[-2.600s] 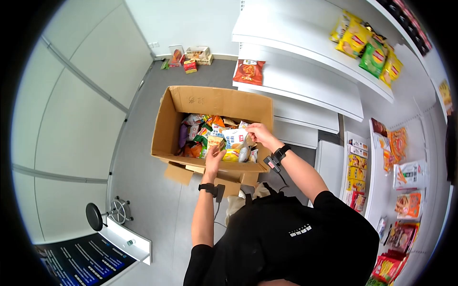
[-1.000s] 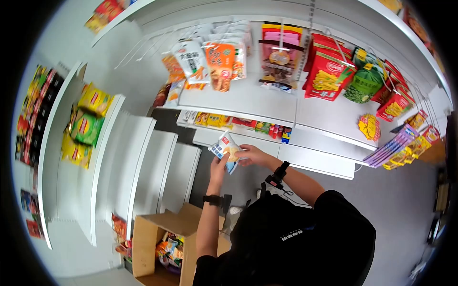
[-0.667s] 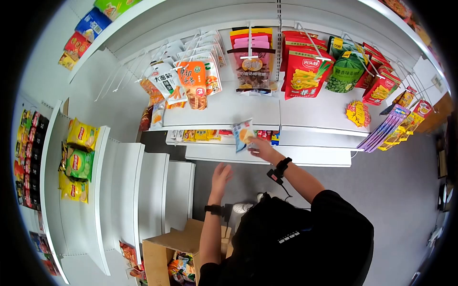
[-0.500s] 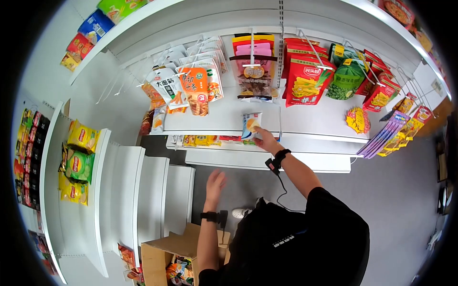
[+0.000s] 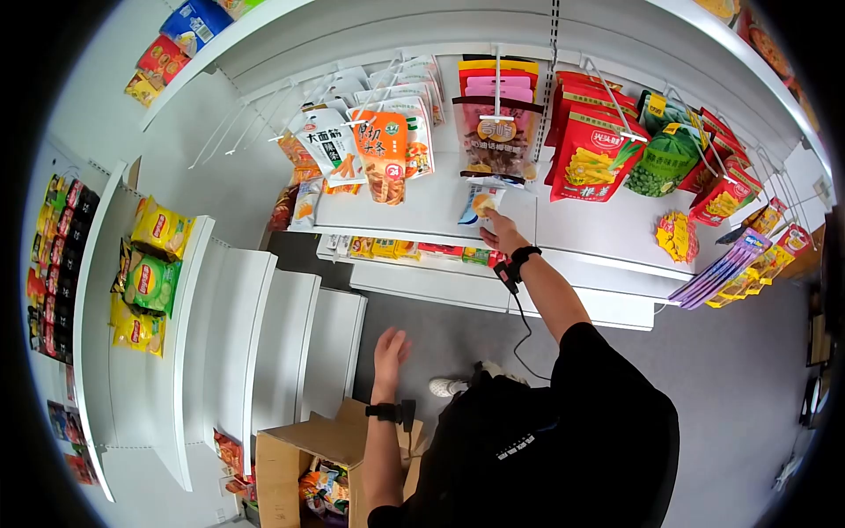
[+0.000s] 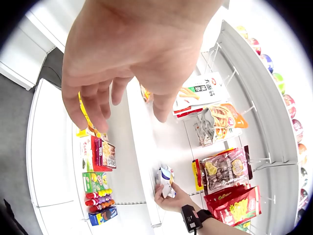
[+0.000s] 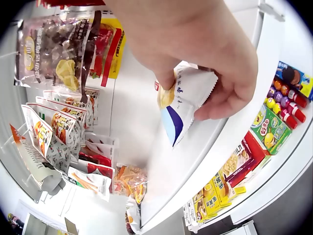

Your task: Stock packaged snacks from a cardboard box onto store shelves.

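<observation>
The right hand (image 5: 504, 234) pinches a small white and blue snack bag (image 5: 476, 206) over the front part of a white shelf, below a hanging brown bag (image 5: 499, 141). In the right wrist view the thumb and curled fingers grip the bag (image 7: 182, 100) by its sides, its lower corner free above the shelf surface (image 7: 161, 161). The left hand (image 5: 389, 356) hangs in the air in front of the shelves, holding nothing; its fingers are loosely bent in the left wrist view (image 6: 132, 54).
Red bags (image 5: 591, 155) and an orange bag (image 5: 382, 158) hang on hooks over the shelf. Boxes (image 5: 385, 248) line the shelf below. An opened carton (image 5: 280, 475) of snacks stands at lower left, near side shelves with chip bags (image 5: 151, 282).
The person has turned from the carton to the shelves. The small bag, earlier in both hands, is now in the right hand alone and farther over the shelf; the left hand has let go and dropped back.
</observation>
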The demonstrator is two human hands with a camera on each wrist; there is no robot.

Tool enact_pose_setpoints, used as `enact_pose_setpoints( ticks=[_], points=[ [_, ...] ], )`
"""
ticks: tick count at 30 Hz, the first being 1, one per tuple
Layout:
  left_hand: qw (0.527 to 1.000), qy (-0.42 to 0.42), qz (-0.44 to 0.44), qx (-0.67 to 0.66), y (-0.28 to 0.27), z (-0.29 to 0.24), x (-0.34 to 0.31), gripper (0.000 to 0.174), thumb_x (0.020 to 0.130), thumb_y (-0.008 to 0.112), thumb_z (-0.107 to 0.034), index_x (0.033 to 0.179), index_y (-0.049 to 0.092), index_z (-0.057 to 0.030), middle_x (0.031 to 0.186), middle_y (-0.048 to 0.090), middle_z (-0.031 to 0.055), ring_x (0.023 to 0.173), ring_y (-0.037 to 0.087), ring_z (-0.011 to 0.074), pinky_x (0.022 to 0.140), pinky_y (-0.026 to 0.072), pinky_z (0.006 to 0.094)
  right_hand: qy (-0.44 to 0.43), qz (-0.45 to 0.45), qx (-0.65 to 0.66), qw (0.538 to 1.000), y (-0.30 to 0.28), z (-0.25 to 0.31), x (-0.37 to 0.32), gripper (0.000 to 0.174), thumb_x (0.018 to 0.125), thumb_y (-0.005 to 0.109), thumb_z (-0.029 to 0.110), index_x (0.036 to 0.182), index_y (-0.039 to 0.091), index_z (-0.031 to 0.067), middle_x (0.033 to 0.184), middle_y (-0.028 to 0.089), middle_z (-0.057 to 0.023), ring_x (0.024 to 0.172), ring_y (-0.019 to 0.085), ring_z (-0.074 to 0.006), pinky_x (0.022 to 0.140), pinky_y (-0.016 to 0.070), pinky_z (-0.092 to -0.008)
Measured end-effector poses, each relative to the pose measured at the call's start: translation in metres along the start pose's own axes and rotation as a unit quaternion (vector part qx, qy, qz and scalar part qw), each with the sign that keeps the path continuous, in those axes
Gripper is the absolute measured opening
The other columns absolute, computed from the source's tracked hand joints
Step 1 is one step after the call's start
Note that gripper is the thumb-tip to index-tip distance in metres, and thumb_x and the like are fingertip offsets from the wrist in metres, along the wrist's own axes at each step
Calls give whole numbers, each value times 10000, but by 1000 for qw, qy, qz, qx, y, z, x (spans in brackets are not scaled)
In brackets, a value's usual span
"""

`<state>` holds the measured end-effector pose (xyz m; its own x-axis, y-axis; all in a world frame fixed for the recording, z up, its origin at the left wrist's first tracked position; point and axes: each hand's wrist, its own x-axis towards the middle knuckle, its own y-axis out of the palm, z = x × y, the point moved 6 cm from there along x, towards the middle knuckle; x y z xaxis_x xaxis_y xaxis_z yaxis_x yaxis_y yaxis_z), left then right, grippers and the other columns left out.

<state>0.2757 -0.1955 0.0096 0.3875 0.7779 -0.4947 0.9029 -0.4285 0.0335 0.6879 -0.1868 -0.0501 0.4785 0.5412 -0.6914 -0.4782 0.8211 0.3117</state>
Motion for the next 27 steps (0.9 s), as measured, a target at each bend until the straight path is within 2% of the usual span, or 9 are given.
enact_pose_setpoints(
  ticks=[5,8,11,17,20,23,24,27],
  points=[
    [1000,-6,-7,-10,2,8,-1,603,873,611,-349,1333,386,-31,1194,524,61,971,570,166,829,467,314,17,22,-46,999,-6,1,7,541,775,663,501,1119,526,107,880,576,-64,706,616,-190,622,503,-306],
    [1000,-11,-9,-6,6,10,-4,595,871,611,-352,1325,396,-33,1175,530,51,967,570,162,824,466,312,-16,1,-130,991,-11,11,-14,615,752,654,568,1098,529,75,848,586,-81,660,613,-186,591,502,-301],
    [1000,-8,-6,-13,5,16,-8,597,870,614,-358,1323,400,-33,1167,531,50,967,570,163,825,465,314,-31,5,-182,983,-20,11,-22,642,744,637,619,1099,520,98,890,581,-84,702,597,-185,627,503,-321],
    [998,-14,-28,-45,-12,26,-21,588,869,611,-387,1303,419,-40,1135,538,47,961,569,166,826,467,329,-67,23,-179,981,-44,-2,-34,718,759,601,637,1200,475,84,893,581,-102,677,589,-177,553,498,-303],
    [998,-19,-44,-47,-22,32,-27,568,867,611,-402,1280,440,-52,1109,545,40,950,568,167,821,469,335,-76,13,-125,989,-53,-12,-45,728,776,589,624,1241,446,83,896,578,-108,656,581,-175,518,488,-295],
    [997,-28,-58,-51,-28,41,-30,548,865,612,-408,1262,455,-64,1101,547,35,942,567,166,814,470,336,-100,-24,-125,987,-71,-32,-28,702,796,572,613,1235,459,77,882,576,-113,627,571,-171,506,485,-289],
    [996,-30,-58,-55,-28,44,-32,544,862,614,-413,1256,461,-71,1107,545,33,942,566,163,807,468,333,-124,-59,-94,986,-72,-36,-36,586,817,558,590,1106,544,81,803,577,-86,606,565,-163,490,477,-290],
    [995,-41,-70,-58,-32,54,-36,547,859,614,-418,1255,463,-73,1110,545,32,940,567,161,803,465,328,-69,-69,-23,995,-75,-61,-44,469,828,558,564,919,583,105,721,570,-40,609,561,-157,510,474,-300]
  ],
)
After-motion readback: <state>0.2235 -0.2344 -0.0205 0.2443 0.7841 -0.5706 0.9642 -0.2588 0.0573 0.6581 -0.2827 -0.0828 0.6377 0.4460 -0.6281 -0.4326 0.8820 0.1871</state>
